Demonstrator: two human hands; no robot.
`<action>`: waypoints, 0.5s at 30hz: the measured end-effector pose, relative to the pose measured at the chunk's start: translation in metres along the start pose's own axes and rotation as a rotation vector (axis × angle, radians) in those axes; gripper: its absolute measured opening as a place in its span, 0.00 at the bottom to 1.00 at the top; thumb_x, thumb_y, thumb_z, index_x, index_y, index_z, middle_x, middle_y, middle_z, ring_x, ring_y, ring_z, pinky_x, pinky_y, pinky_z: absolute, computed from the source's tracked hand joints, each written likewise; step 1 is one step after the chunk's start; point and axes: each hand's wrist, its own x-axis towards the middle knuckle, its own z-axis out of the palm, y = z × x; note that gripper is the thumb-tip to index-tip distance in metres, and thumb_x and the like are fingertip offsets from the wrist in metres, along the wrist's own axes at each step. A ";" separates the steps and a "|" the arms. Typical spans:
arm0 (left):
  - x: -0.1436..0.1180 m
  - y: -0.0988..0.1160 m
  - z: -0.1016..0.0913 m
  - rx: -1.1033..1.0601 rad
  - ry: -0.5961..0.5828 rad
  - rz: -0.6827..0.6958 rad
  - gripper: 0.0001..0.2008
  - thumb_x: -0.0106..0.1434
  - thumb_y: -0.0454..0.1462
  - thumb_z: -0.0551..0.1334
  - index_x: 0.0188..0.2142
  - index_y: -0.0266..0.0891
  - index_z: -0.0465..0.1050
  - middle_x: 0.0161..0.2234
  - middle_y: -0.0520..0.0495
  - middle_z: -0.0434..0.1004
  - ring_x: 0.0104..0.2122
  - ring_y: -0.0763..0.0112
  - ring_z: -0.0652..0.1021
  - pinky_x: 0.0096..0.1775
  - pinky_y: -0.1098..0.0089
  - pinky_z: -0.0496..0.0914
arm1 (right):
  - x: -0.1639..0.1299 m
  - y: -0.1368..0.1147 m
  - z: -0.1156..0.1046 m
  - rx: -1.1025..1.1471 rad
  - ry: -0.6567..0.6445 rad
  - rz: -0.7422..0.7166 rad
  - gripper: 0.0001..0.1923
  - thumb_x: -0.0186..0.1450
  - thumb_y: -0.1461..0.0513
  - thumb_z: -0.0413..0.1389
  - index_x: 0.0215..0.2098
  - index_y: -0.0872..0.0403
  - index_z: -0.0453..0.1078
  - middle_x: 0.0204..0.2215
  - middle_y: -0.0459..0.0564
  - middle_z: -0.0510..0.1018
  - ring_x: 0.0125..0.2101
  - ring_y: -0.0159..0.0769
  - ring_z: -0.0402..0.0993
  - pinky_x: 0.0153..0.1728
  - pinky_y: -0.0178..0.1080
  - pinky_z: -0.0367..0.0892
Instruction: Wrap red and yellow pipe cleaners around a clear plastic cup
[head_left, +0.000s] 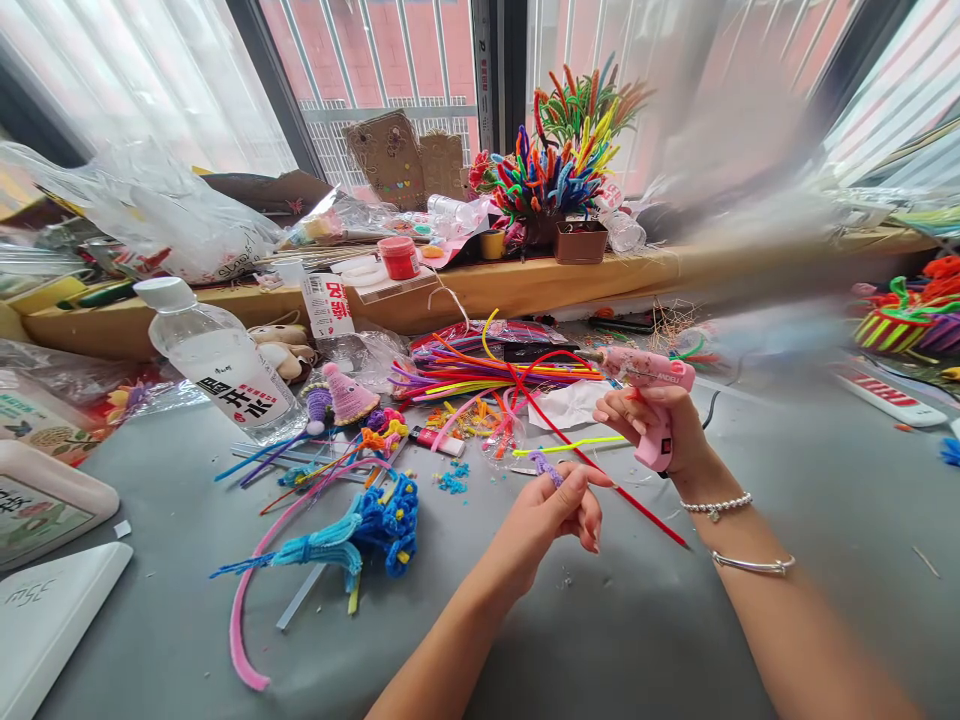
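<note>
My right hand is wrapped round the handle of a pink hot glue gun, its nozzle pointing left over the table. Lower and to the left, my left hand is closed on a small curled purple pipe cleaner piece, which shows above the fingers. A long red pipe cleaner runs diagonally beside that hand; whether they touch, I cannot tell. Blue pipe cleaner flowers with light blue stems lie to the left. A yellow-green pipe cleaner lies just beyond my left hand.
A bundle of coloured pipe cleaners lies at the back, near a crumpled white paper. Left stand a water bottle and a pink knitted cone. A wooden ledge carries a potted pipe cleaner plant. A blurred shape covers the upper right.
</note>
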 end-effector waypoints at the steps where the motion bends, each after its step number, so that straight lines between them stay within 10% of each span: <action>1: 0.000 0.000 0.000 -0.001 0.002 0.002 0.22 0.55 0.50 0.56 0.37 0.33 0.69 0.19 0.54 0.64 0.18 0.78 0.67 0.25 0.73 0.63 | 0.001 0.001 0.001 -0.036 0.027 0.010 0.17 0.51 0.57 0.49 0.09 0.53 0.51 0.11 0.42 0.53 0.19 0.29 0.52 0.34 0.40 0.60; 8: 0.003 0.003 0.000 -0.031 -0.019 -0.014 0.20 0.55 0.50 0.57 0.35 0.34 0.69 0.23 0.48 0.72 0.20 0.75 0.72 0.28 0.71 0.66 | 0.006 0.014 0.003 -0.183 0.283 0.008 0.09 0.52 0.56 0.56 0.24 0.53 0.67 0.23 0.45 0.70 0.27 0.31 0.66 0.32 0.36 0.62; 15: 0.016 0.014 0.013 -0.028 -0.025 -0.054 0.19 0.52 0.47 0.62 0.36 0.33 0.71 0.33 0.41 0.77 0.31 0.68 0.77 0.39 0.66 0.67 | 0.009 0.024 0.003 -0.291 0.162 -0.008 0.09 0.52 0.56 0.57 0.27 0.53 0.67 0.18 0.42 0.65 0.20 0.28 0.58 0.21 0.34 0.53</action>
